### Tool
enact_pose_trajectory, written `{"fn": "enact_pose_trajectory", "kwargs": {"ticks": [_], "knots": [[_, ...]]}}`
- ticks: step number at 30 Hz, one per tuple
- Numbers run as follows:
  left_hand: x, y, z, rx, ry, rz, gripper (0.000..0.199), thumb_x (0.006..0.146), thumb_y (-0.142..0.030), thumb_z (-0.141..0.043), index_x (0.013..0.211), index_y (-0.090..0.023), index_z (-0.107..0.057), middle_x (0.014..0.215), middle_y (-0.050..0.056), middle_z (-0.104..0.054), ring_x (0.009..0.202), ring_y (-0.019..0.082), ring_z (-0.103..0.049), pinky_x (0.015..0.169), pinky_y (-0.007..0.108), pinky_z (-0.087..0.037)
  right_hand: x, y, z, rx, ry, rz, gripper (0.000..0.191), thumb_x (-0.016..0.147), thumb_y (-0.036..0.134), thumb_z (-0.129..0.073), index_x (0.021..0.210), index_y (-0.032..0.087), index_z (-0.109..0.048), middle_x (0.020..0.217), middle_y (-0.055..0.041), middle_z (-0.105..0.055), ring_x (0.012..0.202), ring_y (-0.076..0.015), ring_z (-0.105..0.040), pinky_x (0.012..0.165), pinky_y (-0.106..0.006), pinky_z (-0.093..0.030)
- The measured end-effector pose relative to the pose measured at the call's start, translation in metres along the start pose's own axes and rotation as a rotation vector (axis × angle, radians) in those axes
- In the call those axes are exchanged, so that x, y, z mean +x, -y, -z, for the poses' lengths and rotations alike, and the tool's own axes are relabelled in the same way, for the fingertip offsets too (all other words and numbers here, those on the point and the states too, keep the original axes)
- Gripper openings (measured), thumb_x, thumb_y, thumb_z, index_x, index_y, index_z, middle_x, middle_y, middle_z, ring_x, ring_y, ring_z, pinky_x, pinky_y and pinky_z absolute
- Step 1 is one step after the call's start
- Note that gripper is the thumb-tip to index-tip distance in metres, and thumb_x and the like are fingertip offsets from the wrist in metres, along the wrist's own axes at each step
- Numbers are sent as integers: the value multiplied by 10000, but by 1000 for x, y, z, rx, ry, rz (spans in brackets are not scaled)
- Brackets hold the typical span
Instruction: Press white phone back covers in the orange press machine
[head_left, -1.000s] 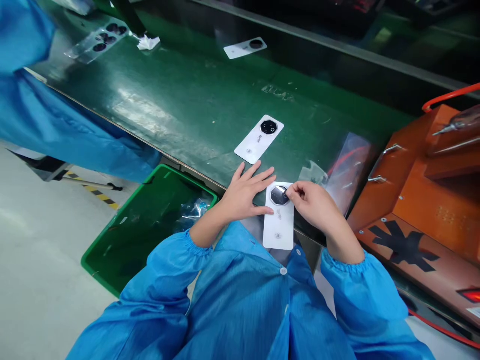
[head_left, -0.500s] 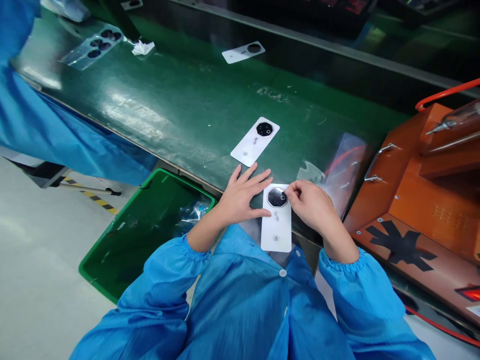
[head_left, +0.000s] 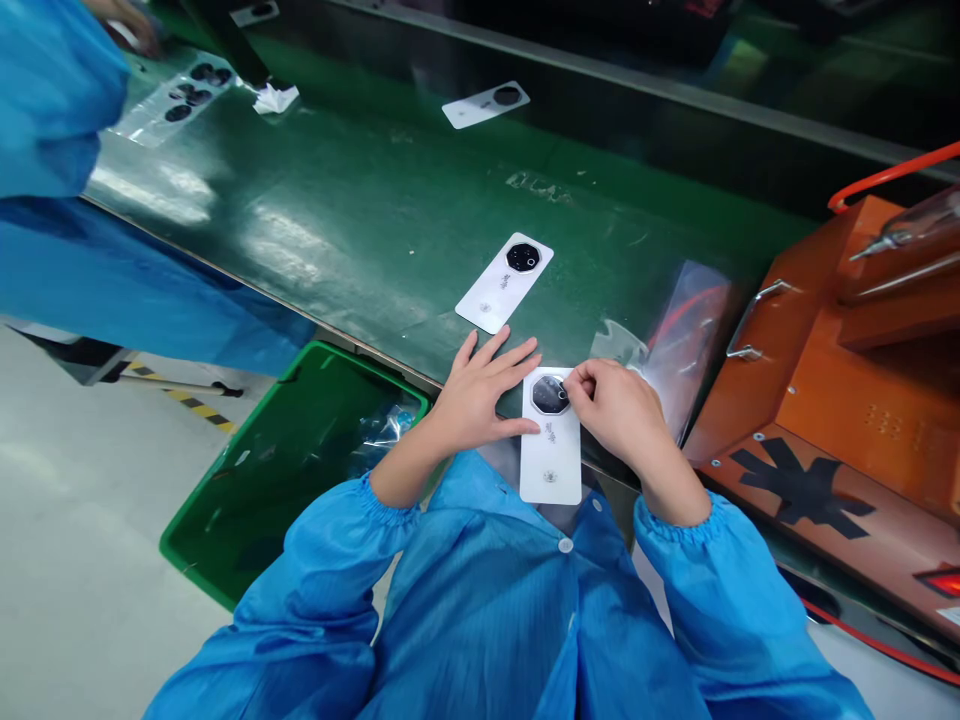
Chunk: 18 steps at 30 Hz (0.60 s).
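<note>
A white phone back panel (head_left: 550,455) with a black octagonal camera area lies at the table's front edge, its lower part reaching over the edge. My left hand (head_left: 480,395) is spread flat on its left side, with the thumb touching the panel. The fingers of my right hand (head_left: 619,405) are pinched together at the right side of the camera area; whatever they hold is too small to make out. Just beyond my left fingertips lies a second white panel (head_left: 501,290) with a similar camera area.
Farther back on the green table (head_left: 360,200) lies another white panel (head_left: 472,110). Clear plastic film (head_left: 686,335) and an orange machine (head_left: 832,400) stand at the right. A green bin (head_left: 300,480) is below the edge. Another person's sleeve (head_left: 52,110) reaches in at left.
My right fingers have shifted slightly left over the camera area. The other person's sleeve has moved further over the table, and a hand now shows. The view has shifted slightly.
</note>
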<state>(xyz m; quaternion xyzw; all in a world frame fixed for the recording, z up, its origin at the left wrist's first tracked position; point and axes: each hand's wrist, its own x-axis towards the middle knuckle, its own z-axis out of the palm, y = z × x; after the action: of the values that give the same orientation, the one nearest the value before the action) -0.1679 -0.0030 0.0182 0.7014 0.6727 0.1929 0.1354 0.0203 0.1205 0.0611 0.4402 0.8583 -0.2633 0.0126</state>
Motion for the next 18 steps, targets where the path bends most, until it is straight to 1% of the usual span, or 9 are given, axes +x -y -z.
{"fn": "enact_pose_trajectory", "kwargs": {"ticks": [3, 6, 8, 13, 18], "knots": [[0, -1, 1, 0, 1, 4, 918, 823, -781, -627, 1569, -291, -410, 1657, 61, -367, 1584, 363, -187, 1283, 622, -51, 1, -6, 1, 75, 7, 34, 110, 935, 237, -568, 875, 222, -659, 905, -15, -664, 748, -176, -554, 633, -298, -309], [0, -1, 1, -1, 4, 4, 915, 824, -776, -630, 1566, -286, -416, 1658, 57, -367, 1586, 361, -181, 1284, 624, -50, -1, -12, 4, 249, 40, 70, 146, 940, 280, -540, 861, 218, -646, 804, 1, -642, 703, -169, -540, 637, -294, -333], [0, -1, 2, -4, 5, 5, 920, 819, -776, -637, 1568, -290, -413, 1658, 56, -368, 1586, 363, -179, 1284, 625, -51, -4, -13, 5, 309, 36, 82, 176, 944, 317, -527, 848, 220, -638, 755, 11, -621, 682, -167, -527, 638, -294, -338], [0, -2, 2, -10, -8, 13, 911, 823, -771, -639, 1565, -292, -418, 1651, 58, -382, 1582, 366, -193, 1283, 629, -53, -12, -6, 3, 323, 13, 117, 213, 959, 353, -511, 825, 223, -615, 776, 12, -615, 687, -164, -515, 648, -297, -326], [0, -2, 1, -20, -10, 11, 920, 811, -779, -644, 1561, -294, -424, 1651, 56, -383, 1583, 361, -192, 1286, 618, -43, -10, -1, -3, 219, -19, 81, 186, 953, 288, -526, 793, 221, -593, 813, 3, -628, 692, -167, -523, 628, -296, -310]]}}
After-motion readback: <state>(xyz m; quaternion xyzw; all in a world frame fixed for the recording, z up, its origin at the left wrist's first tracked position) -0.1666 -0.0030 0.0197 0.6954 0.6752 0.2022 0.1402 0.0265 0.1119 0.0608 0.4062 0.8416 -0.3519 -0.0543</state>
